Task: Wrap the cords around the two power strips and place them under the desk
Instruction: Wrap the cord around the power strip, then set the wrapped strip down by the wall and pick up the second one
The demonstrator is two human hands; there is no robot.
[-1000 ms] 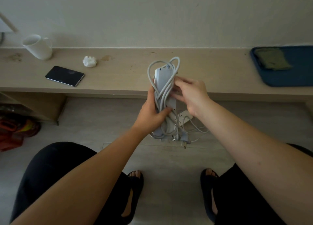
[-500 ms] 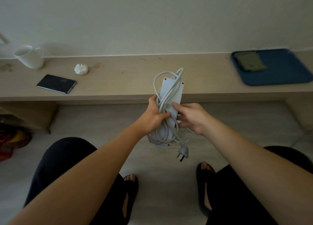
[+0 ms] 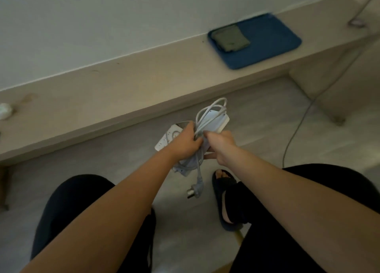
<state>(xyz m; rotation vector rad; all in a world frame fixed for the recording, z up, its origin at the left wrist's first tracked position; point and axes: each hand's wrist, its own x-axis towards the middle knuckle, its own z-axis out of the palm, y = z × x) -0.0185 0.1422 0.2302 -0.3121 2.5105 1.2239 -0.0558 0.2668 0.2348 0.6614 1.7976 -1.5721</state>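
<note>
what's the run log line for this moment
left hand: gripping wrapped strip | right hand: on strip | plug: dangling | second strip: on floor | desk: strips not under yet

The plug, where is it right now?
In the head view, the plug dangles low at centre, below the wrapped power strip that both hands hold, left of the sandalled foot.
</note>
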